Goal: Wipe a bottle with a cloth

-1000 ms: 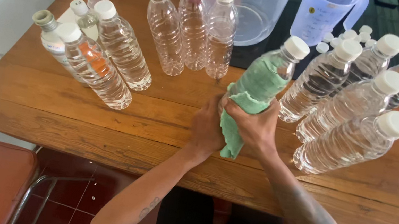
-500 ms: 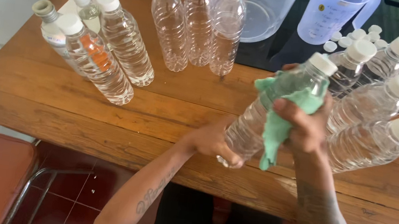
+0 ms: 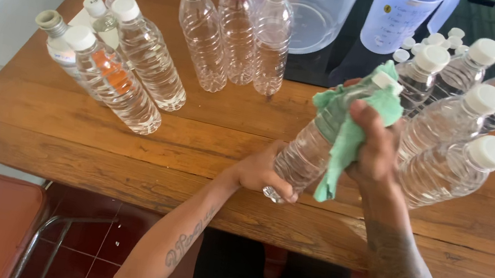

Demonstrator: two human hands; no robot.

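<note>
My left hand [image 3: 262, 174] grips the base of a capped bottle [image 3: 317, 145], tilted above the counter [image 3: 208, 146]. My right hand's fingers [image 3: 373, 126] press a green cloth [image 3: 343, 147] around its upper half. I judge the wiping midway. Beyond, other bottles [image 3: 237, 28] stand; wiped or not, I cannot tell.

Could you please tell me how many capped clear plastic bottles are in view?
13: four at left, three at centre back, five at right, one held bottle. Others may be hidden.
</note>
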